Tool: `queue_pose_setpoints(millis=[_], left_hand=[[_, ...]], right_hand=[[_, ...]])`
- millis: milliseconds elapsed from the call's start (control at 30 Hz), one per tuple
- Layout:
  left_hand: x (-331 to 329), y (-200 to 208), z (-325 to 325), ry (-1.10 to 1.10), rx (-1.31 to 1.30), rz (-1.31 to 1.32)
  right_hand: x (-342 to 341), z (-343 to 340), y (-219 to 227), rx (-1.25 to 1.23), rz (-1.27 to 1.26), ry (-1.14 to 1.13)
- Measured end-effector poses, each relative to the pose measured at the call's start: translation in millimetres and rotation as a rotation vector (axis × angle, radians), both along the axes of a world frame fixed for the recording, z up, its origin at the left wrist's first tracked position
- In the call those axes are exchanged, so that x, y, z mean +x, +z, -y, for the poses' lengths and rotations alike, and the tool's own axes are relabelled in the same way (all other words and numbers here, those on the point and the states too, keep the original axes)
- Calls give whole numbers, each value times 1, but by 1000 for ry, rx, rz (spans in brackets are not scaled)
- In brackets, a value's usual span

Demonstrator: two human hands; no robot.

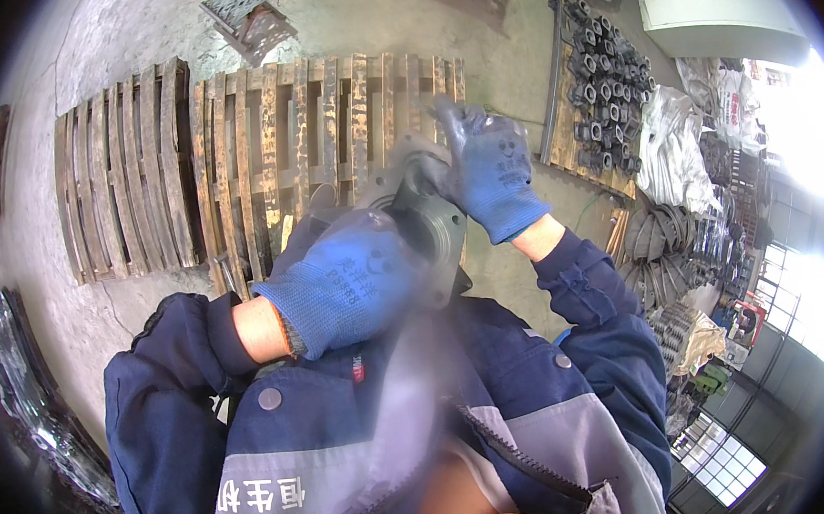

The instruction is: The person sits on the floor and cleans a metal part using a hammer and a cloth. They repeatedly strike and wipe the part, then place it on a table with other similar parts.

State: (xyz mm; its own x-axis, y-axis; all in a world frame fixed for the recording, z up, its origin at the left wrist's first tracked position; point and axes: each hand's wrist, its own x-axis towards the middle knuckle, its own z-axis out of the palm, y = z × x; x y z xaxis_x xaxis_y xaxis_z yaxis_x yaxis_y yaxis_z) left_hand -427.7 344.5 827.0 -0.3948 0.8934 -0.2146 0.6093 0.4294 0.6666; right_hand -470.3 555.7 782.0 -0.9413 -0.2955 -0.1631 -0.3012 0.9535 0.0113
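Note:
A dark grey metal casting (441,228) with a round flange and bolt holes is in front of my chest, partly smeared by motion. My left hand (351,278), in a blue work glove with a dark palm, is closed around its left side; most of those fingers are hidden behind the part. My right hand (491,164), gloved the same way, is at the casting's upper right and seems to touch it there. Its fingers point upward and are blurred, so their grip cannot be told.
Wooden pallets (270,138) lie on the concrete floor beyond my hands. At the upper right, another pallet (573,165) bears several dark metal castings (600,81). White plastic sacks (672,148) and stacked curved metal parts (655,245) are at the right. A metal rack (247,18) stands at the far side.

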Motion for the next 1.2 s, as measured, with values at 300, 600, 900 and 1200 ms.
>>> queue_pose_setpoints(millis=[300,600,900,1200], left_hand=[[-5,0,-3,10,-14,17],[3,-23,15,105,254,-173],[-1,-22,20,-4,143,-192],[-8,-24,30,57,191,-223]], right_hand=[[-9,-4,-7,-42,-111,52],[-4,-36,-30,-1200,204,-572],[-32,-21,-10,-619,262,-295],[-37,-29,-30,-688,113,-267]])
